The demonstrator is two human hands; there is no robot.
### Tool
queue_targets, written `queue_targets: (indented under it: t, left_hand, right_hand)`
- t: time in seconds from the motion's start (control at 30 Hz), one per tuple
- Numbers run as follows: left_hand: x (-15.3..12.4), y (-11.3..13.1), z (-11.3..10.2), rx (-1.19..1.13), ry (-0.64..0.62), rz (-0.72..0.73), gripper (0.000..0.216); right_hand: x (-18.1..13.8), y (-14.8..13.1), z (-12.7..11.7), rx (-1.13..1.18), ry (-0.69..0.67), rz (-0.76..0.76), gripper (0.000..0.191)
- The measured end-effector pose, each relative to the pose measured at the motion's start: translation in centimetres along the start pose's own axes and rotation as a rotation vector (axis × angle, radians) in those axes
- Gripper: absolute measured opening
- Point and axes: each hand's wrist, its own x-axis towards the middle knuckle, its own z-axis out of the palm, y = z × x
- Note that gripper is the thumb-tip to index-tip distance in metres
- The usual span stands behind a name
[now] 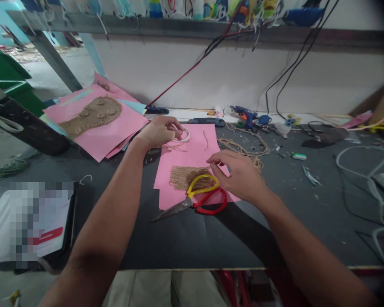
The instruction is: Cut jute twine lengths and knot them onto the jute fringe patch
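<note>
My left hand point(161, 131) reaches over the top left of a pink sheet point(192, 155), fingers curled onto a white ring like a roll of tape point(187, 135). Thin strands of twine lie just below that ring. My right hand point(235, 170) hovers at the sheet's right side, thumb and forefinger slightly apart with nothing visible between them. Close to its fingertips, a patch of brown twine point(182, 177) is laid in tight rows on the sheet. Scissors point(192, 200) with one yellow and one red handle lie across the patch's lower edge, blades pointing left.
A loose coil of twine point(259, 145) lies behind my right hand. To the left are stacked pink sheets point(128, 128) bearing a twine-covered shape point(96, 113), a black bottle point(28, 123) and a phone point(72, 213). A glue gun point(247, 115) and a utility knife point(208, 121) lie along the back.
</note>
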Motion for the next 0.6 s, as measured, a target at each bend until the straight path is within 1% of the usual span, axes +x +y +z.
queue_targets:
  t: [0.1,0.2,0.3,0.4,0.43,0.5,0.57,0.6]
  left_hand:
    - [-0.1,0.3,-0.1,-0.015,-0.004,-0.001,0.022]
    - [-0.2,0.7,-0.4,-0.013,-0.009,-0.014,0.024]
    - [-0.4,1.0,-0.7,0.018,-0.001,0.002,0.02]
    - [-0.6,1.4,-0.9,0.047,0.013,0.037,0.018]
    - [-0.7,1.6,-0.9,0.056,0.02,0.045,0.018]
    - [-1.0,2.1,-1.0,0.035,0.032,0.055,0.019]
    - [-1.2,2.7,-1.1,-0.002,0.01,0.071,0.02]
    - [-1.3,3.1,-1.2,-0.011,-0.01,0.085,0.02]
  right_hand:
    - [0.9,0.4,-0.1,-0.054,-0.009,0.073,0.015]
    - [2.1,1.5,-0.7,-0.15,-0.005,0.169,0.015]
    - [3.7,2.6,-2.3,-0.222,0.003,0.256,0.017]
    - [5.6,3.6,-4.1,-0.276,0.056,0.37,0.018]
    - [6.1,4.0,-4.5,-0.3,0.035,0.4,0.017]
    - [6.9,5.1,-4.9,-0.314,-0.082,0.444,0.018]
    - [7.4,6.5,-4.8,-0.313,-0.181,0.488,0.018]
    - [7.4,7.3,-4.5,-0.321,-0.196,0.49,0.018]
